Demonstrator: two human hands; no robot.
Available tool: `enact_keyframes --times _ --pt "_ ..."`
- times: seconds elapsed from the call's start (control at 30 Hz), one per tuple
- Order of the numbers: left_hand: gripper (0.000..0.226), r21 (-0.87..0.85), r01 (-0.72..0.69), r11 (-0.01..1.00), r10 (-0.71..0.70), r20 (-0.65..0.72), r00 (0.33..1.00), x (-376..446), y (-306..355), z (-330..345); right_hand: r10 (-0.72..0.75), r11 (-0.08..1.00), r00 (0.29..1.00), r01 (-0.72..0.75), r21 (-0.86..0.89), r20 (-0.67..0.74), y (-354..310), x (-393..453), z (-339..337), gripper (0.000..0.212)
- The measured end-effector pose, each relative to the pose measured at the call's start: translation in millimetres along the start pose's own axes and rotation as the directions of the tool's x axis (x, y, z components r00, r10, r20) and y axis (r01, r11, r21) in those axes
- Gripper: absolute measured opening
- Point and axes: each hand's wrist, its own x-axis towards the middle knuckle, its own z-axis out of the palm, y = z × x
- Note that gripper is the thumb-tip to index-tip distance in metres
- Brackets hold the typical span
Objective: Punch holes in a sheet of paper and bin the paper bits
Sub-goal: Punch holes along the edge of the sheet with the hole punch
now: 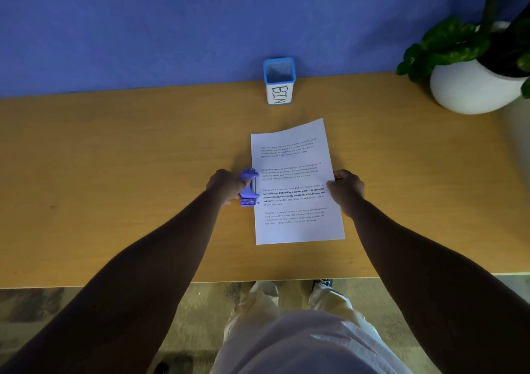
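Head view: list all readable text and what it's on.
"BIN": hand-lettered, turned sideways, on the white label of the blue mesh cup.
"Village life is a peaceful, close-knit, and nature-connected way of living. Defined by a slower pace...": paragraph printed four times on the sheet; the rest too small to read surely.
Punch: no text visible.

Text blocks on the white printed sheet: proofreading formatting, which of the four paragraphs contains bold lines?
The third paragraph from the top, level with both hands; the others are plain.

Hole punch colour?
Purple, with a metal strip; the hole punch shows in the head view, under the left hand.
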Motion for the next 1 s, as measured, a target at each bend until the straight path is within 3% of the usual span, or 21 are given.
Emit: enact_keyframes --times 0.3,0.5,0.67,0.87,1.0 --pt "0.046 0.188 -0.050 0.981 0.068 -0.090 0.994 -1.1 8.5 -2.2 0.009 0.997 0.999 -0.006 0.074 -0.048 5.1 1.7 -13.4 0.028" --pt "0.027 0.134 -0.102 0.986 0.125 -0.177 0.976 -3.5 18.1 0.2 -0.014 0.995 0.996 0.022 0.092 -0.084 0.1 0.7 -30.6 0.029" --pt "0.056 0.081 -0.131 0.988 0.148 -0.278 0.949 -9.0 28.4 1.3 -0.073 0.985 0.992 0.089 0.148 -0.107 -3.9 -1.0 -48.9 0.026" --pt "0.030 0.036 -0.321 0.946 0.321 -0.210 0.923 -19.7 40.7 7.9 -0.141 0.948 0.982 0.170 0.269 -0.124 -11.4 -4.0 -63.9 0.023" --pt "0.029 0.030 -0.379 0.925 0.380 -0.080 0.921 -25.3 43.1 13.6 -0.155 0.924 0.979 0.192 0.330 -0.134 -15.1 -4.7 -69.3 0.019"
